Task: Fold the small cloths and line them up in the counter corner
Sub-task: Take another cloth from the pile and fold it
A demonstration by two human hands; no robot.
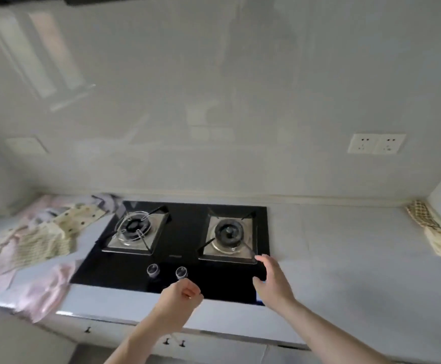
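Left of black glass two-burner hob: heap of pink and cream patterned cloths, likely light, limp; pinch corners. Left hand loosely curled, empty; right hand spread, empty.

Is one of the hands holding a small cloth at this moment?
No, the left hand and right hand hover empty above the black glass gas stove, away from the crumpled pastel cloths.

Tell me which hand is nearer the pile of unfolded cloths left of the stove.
Left hand: it hovers near the stove knobs, closer to the cloth pile. The right hand is farther right.
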